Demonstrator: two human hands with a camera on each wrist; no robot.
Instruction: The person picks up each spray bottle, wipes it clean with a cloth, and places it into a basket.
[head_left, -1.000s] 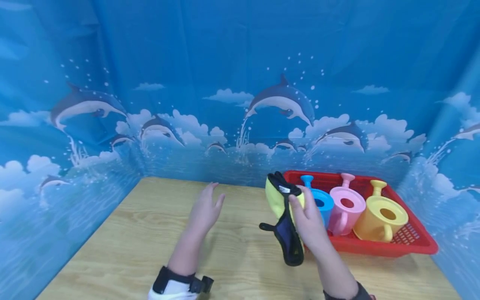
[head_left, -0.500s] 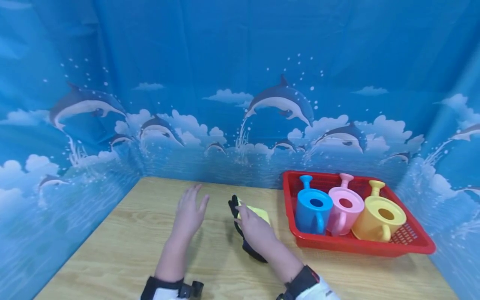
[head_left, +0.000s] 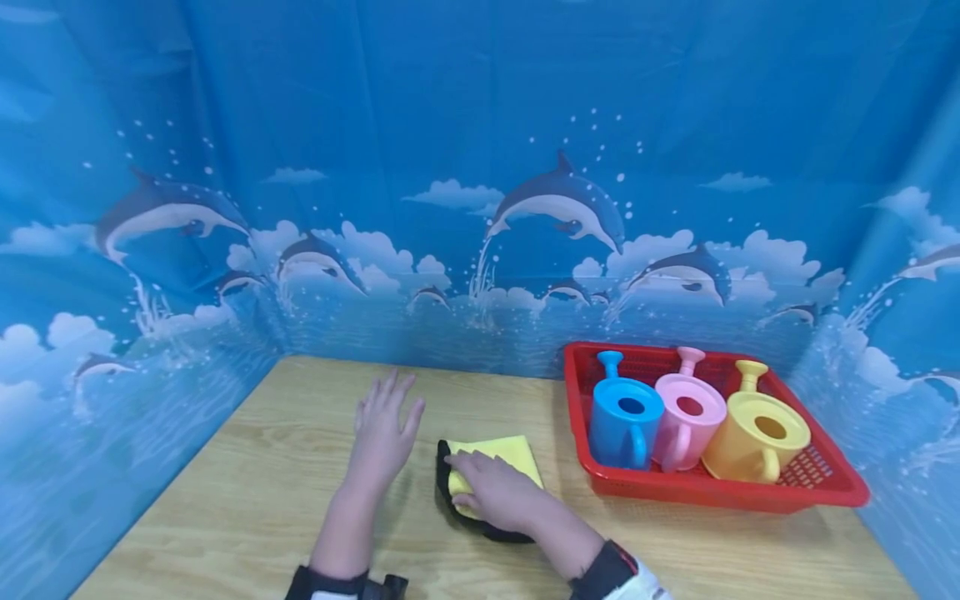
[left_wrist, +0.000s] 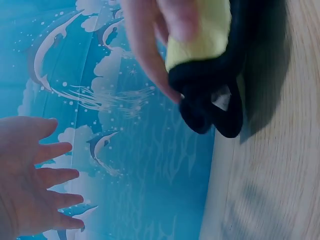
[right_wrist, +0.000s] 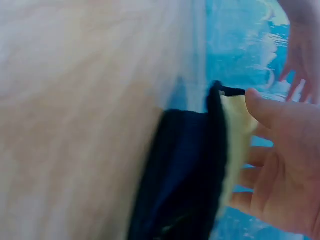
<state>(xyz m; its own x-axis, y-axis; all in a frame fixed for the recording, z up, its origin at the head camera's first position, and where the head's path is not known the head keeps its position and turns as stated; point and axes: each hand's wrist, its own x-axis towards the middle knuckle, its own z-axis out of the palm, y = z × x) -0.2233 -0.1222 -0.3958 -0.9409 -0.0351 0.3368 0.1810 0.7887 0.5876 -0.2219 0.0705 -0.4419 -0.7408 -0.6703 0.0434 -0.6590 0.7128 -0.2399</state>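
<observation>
My right hand [head_left: 498, 492] grips a soft yellow cloth piece [head_left: 517, 454] with thick black edging, low over the table. In the right wrist view its dark blue-black underside [right_wrist: 182, 175] faces the tabletop, and the thumb touches the yellow edge. Black loops [left_wrist: 212, 112] hang from one end in the left wrist view. What kind of thing it is, I cannot tell. To its left, my left hand [head_left: 382, 433] is held above the table, fingers spread and straight, touching nothing.
On the right stands a red plastic basket [head_left: 720, 493] with a blue watering can [head_left: 622, 425], a pink watering can [head_left: 686, 417] and a yellow watering can [head_left: 750, 442]. A blue dolphin-print curtain [head_left: 420, 208] surrounds the wooden table [head_left: 247, 483].
My right hand has carried the yellow cloth piece from beside the basket leftward and down toward the table's middle. The cloth has turned yellow side up. My left hand has shifted slightly left.
</observation>
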